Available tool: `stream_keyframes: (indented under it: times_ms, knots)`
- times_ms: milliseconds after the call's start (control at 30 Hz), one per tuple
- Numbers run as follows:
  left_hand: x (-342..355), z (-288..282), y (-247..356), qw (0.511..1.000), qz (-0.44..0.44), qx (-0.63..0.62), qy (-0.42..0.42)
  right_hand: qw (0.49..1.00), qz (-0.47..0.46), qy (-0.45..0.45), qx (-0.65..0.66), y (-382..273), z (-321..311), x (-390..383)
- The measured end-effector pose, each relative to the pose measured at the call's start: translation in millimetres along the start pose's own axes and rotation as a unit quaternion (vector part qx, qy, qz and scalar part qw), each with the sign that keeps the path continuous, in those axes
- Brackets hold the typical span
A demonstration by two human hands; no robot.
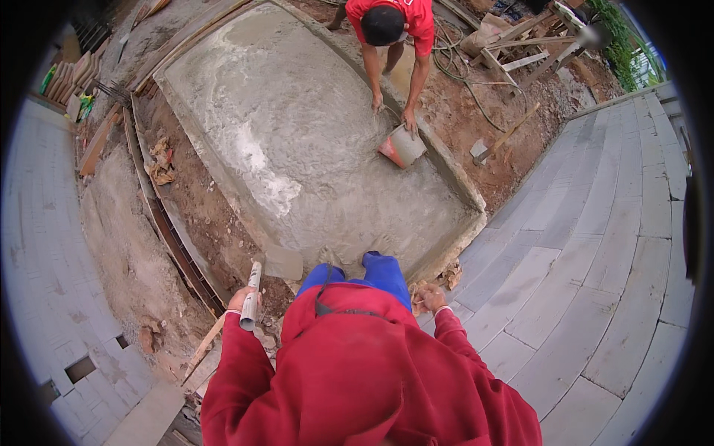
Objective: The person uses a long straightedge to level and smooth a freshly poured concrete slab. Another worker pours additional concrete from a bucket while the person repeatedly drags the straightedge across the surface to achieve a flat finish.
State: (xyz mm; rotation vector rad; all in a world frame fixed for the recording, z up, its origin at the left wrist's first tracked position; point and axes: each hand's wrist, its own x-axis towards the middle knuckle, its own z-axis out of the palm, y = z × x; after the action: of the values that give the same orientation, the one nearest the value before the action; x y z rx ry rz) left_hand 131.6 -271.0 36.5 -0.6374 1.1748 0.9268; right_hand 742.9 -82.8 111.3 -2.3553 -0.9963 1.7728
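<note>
The person's left hand (236, 300) is wrapping its fingers around a pale pipe (251, 296), which is hanging at the person's left side, just off the near end of a walled bed (467, 236). The right hand (431, 297) is curling its fingers by the right hip; whether it is pinching anything, I cannot tell. Slipping appears the chief risk, since the feet (381, 243) seem to be standing in wet mix (312, 126); a stumble could be sending the pipe into the surface and scarring it. A bucket (405, 146) handled loosely could likewise be gouging the mix. As to containers, the bed is holding grey mix, with pale watery patches showing; the bucket is lying tilted under a co-worker's hand (410, 120), its contents not being discernible.
</note>
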Motion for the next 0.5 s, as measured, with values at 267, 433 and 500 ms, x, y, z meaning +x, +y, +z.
stream_keyframes:
  times_ms: [267,433,500]
  knots:
    - [-3.7,14.9,51.7,0.986,-0.081,-0.140,-0.030,0.997,0.067,0.029,0.034,60.6,12.2,-28.1]
    - [-14.3,36.9,25.1,0.986,-0.072,-0.149,-0.017,0.996,0.086,0.002,-0.037,56.6,4.2,-17.6]
    - [-15.3,-2.5,14.3,0.979,-0.067,-0.185,-0.055,0.998,0.060,-0.006,-0.030,10.9,11.6,-6.1]
